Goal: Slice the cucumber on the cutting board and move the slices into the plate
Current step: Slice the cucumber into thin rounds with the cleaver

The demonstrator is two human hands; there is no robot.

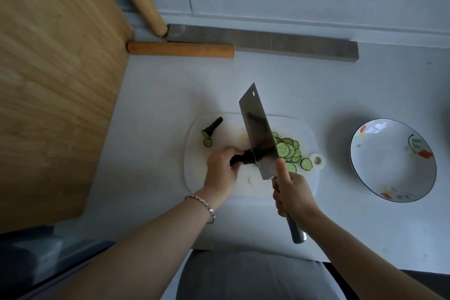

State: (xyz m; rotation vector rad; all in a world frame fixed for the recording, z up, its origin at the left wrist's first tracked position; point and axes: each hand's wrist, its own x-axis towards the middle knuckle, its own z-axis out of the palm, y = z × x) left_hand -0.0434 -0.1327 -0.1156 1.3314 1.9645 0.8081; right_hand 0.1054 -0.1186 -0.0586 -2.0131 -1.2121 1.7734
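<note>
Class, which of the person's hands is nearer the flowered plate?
Right. The right hand grips the cleaver nearer the plate; the left hand holds the cucumber beyond its blade.

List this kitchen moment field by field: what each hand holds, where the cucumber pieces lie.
Left hand: holds the cucumber on the cutting board
Right hand: grips the cleaver, blade against the cucumber
Slices: piled on the board, right of the blade
Cut-off end: far left of the board, one slice beside it
Plate: right of the board, no slices in it
</note>
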